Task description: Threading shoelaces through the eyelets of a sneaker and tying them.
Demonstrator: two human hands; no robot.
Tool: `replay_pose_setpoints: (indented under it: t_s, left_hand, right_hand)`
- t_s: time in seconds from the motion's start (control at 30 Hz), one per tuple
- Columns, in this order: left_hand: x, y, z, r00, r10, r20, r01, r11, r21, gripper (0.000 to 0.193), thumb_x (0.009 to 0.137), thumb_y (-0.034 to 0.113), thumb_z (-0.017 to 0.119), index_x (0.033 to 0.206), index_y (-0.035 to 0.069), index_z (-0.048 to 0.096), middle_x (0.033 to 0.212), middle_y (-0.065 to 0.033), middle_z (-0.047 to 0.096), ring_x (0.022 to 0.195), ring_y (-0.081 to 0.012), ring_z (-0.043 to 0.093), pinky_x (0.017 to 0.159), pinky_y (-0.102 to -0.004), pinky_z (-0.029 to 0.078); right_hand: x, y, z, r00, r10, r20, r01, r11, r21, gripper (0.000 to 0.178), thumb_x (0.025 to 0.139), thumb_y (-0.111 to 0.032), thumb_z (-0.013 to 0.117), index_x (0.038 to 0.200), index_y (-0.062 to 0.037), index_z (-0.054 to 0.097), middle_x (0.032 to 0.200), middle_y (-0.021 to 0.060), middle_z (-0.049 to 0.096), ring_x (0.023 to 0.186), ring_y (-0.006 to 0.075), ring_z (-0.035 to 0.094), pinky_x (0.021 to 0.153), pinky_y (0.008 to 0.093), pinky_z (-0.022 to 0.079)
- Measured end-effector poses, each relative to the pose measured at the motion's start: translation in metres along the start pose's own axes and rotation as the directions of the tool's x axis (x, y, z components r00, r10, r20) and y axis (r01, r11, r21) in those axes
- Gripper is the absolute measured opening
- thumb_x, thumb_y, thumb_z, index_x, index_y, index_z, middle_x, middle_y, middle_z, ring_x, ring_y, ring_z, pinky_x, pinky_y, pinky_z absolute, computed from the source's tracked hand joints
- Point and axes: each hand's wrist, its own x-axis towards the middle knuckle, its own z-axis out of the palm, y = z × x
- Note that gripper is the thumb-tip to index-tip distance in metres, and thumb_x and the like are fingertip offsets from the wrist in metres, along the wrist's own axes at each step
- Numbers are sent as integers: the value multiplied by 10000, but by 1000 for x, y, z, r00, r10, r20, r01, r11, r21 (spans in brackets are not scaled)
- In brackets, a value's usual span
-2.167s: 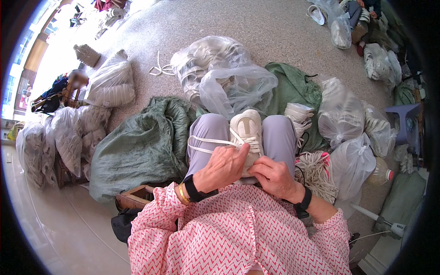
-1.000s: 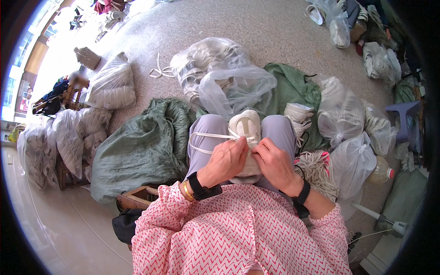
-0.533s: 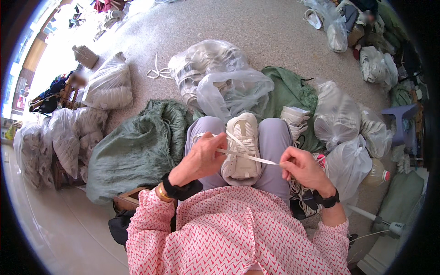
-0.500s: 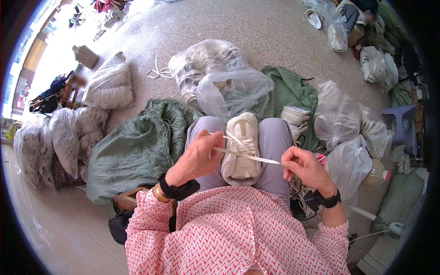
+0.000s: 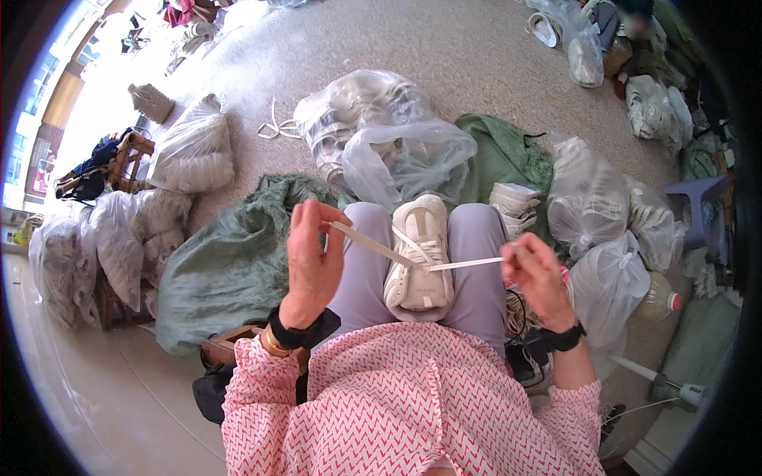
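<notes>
A white sneaker [image 5: 419,258] lies between my knees on my lap, toe pointing away from me. A flat white shoelace [image 5: 373,247] runs through it, and its two ends are stretched out to either side. My left hand [image 5: 311,258] is raised to the left of the shoe and pinches the left lace end. To the right of the shoe, my right hand [image 5: 536,274] pinches the other lace end [image 5: 468,262]. Both wrists carry black bands.
Clear plastic bags of white shoes [image 5: 373,135] lie on the floor ahead. Green sacks [image 5: 230,262] spread left and behind them. More filled bags [image 5: 186,155] stand at the left and right [image 5: 587,206]. A purple stool [image 5: 702,198] is at far right.
My hands were close together on the shoe. They have moved apart, left hand up and left, right hand out to the right, drawing the lace taut on both sides.
</notes>
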Motion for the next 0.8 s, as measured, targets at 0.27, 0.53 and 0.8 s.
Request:
replay_pose_setpoints:
  t_s: [0.27,0.53,0.8]
  left_hand:
    - [-37,6,43,964,82,254,-61,994,-91,186,831,-115,600,977,-7,564,976,-120,642,964,-311,579,857,-393,485]
    - [-27,4,55,892,189,411,-188,981,-43,309,818,-72,642,1096,13,536,1117,-150,609,1027,-391,523,922,-455,452]
    - [-8,-9,67,838,249,486,-257,965,-50,266,826,-53,657,1041,31,525,1040,-146,540,1023,-384,505,896,-453,447]
  right_hand:
    - [-96,-9,-164,863,-136,-487,240,958,159,132,1092,-128,550,1124,-4,585,1010,60,595,825,118,553,756,268,485]
    - [-170,8,-294,713,-165,-682,399,895,200,224,1079,-139,585,1208,44,577,1023,83,620,832,119,584,756,262,527]
    - [-85,25,-172,713,-182,-677,-98,930,-354,262,1088,-252,580,1189,-24,660,1106,81,698,805,120,679,729,259,563]
